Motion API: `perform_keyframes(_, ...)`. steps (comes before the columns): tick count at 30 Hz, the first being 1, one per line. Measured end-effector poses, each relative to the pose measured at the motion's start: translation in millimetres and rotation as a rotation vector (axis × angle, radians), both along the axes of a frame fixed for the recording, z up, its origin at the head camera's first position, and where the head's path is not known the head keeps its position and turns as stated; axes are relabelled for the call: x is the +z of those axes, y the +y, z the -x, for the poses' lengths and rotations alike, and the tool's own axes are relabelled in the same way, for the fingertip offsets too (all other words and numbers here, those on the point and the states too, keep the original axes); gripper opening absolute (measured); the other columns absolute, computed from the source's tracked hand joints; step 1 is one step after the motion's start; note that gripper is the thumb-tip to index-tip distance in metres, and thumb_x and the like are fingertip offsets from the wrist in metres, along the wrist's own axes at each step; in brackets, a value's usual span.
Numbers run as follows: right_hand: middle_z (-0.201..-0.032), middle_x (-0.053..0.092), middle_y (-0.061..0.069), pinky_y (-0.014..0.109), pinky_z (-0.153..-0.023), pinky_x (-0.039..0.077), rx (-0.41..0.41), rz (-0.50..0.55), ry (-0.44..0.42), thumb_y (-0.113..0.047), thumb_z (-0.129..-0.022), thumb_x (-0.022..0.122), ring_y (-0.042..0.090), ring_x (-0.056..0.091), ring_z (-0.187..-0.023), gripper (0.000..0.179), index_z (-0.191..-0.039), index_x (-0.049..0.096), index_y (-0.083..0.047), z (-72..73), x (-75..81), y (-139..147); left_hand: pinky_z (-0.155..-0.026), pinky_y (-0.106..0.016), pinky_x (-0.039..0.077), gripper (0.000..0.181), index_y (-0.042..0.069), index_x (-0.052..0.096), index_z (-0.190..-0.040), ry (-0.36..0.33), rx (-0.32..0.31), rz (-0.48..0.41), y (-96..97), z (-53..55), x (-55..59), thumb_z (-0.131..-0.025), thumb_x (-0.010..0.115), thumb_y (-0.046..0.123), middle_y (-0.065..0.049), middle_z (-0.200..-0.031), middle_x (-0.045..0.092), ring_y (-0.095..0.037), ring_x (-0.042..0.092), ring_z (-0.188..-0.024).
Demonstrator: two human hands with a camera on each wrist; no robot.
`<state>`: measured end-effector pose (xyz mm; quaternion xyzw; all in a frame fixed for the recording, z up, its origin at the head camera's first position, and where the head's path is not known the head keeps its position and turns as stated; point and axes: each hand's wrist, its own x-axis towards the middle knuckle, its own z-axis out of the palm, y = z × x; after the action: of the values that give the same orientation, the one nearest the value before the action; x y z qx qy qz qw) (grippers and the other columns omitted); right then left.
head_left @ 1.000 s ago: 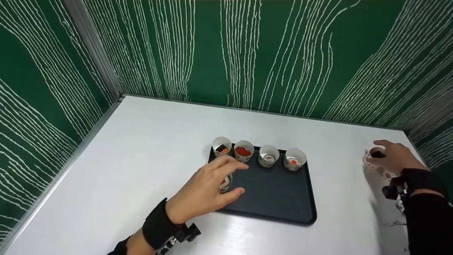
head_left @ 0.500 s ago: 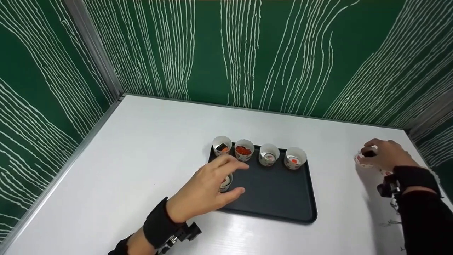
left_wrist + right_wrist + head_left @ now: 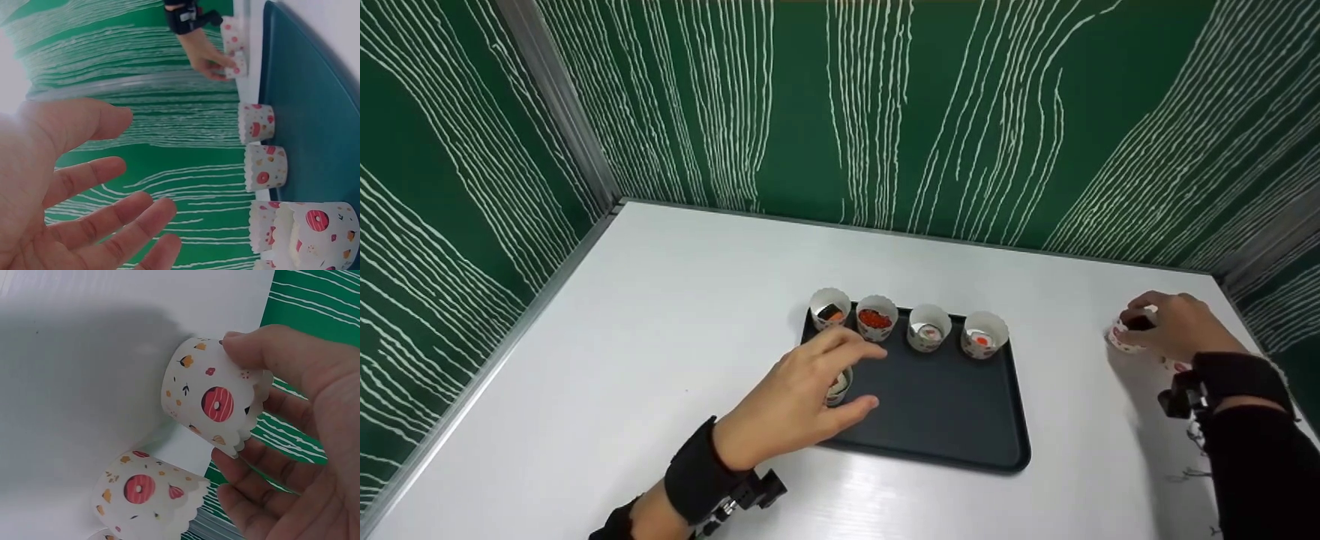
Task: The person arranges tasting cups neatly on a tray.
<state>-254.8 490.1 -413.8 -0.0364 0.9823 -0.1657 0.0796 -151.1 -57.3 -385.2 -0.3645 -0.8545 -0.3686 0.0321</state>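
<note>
At the right of the table my right hand (image 3: 1189, 326) grips a white paper baking cup (image 3: 197, 394) printed with doughnuts and flowers. In the right wrist view the thumb lies near its scalloped rim, with fingers on the far side. Something dark shows inside this cup in the head view. A second printed baking cup (image 3: 146, 489) stands close beside it. My left hand (image 3: 787, 405) hovers over the left side of a dark tray (image 3: 937, 412), fingers apart and holding nothing. Partly hidden behind it is another baking cup (image 3: 838, 391) with a sushi-like piece inside.
Along the tray's far edge stand several baking cups, among them one with red contents (image 3: 876, 319) and one with a white and orange piece (image 3: 984, 337). The white table (image 3: 697, 277) meets green walls (image 3: 802, 97) with white lines at the back and sides.
My right hand has shifted slightly left with the baking cup, away from the cup beside it. The left hand and the tray have stayed put.
</note>
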Motion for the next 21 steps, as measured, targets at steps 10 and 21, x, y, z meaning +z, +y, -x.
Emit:
perform_keyframes(10,-0.116,0.064,0.037,0.053,-0.083,0.051,0.032,-0.016,0.111,-0.037,-0.098,0.078,0.047,0.055,-0.107,0.062,-0.134,0.061,0.01,-2.3,22.2,-19,-0.107,-0.044,0.056,0.049,0.015,0.065,-0.143,0.011,0.006,0.012,0.4,-2.5,1.6,-0.097,0.082,0.022,-0.005,-0.136,0.062,-0.02,0.065,-0.126)
perform_keyframes(21,-0.103,0.071,0.023,0.038,-0.076,0.045,0.04,-0.001,0.244,-0.035,-0.094,0.083,0.039,0.057,-0.101,0.051,-0.125,0.07,0.003,-16.1,41.3,-47,-0.104,-0.043,0.058,0.07,0.016,0.051,-0.157,0.02,0.013,0.025,1.4,-3.6,1.8,-0.096,0.083,0.021,-0.006,-0.142,0.062,-0.019,0.067,-0.124)
